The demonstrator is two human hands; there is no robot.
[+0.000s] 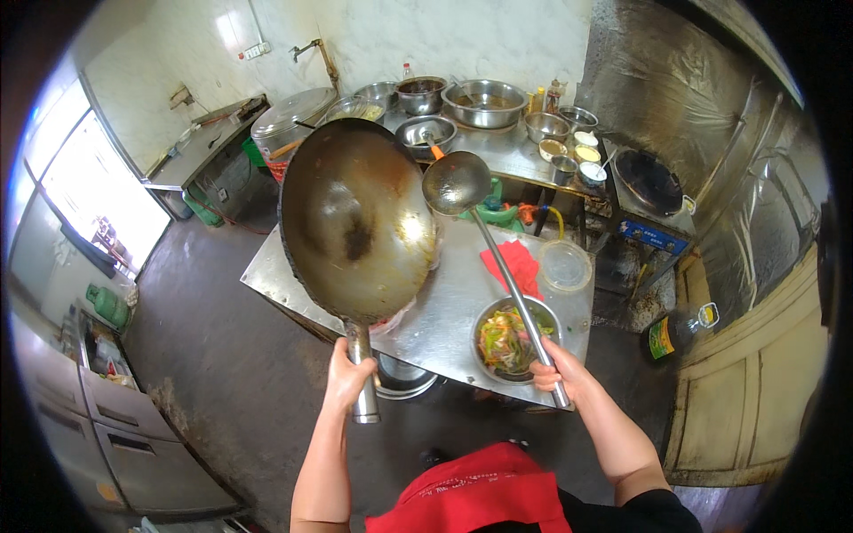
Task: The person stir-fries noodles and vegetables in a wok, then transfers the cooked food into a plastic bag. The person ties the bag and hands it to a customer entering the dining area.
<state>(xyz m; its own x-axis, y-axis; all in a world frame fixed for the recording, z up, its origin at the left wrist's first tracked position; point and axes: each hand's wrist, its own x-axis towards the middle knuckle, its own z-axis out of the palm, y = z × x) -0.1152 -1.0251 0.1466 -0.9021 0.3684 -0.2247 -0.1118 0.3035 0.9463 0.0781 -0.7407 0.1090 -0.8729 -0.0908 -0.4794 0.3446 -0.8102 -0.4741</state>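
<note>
My left hand [349, 375] grips the metal handle of a large wok [356, 226], held up and tilted so its oily, browned inside faces me. In my right hand [561, 371] is the long steel handle of a ladle [456, 183], its dark bowl just right of the wok's rim. Below the ladle's handle, a metal bowl of mixed shredded vegetables [508, 336] rests on the steel table [440, 326]. A red cloth [512, 266] and a round clear lid [565, 264] lie beyond it. Something in clear plastic is partly hidden behind the wok.
A back counter [496, 148] carries several metal bowls, a large basin [484, 103], small seasoning bowls and bottles. At right stand a stove with a dark wok [648, 181] and a large bottle [666, 336] on the floor. A lidded steel pot [293, 113] is at back left; steel refrigerator drawers [133, 453] are at lower left.
</note>
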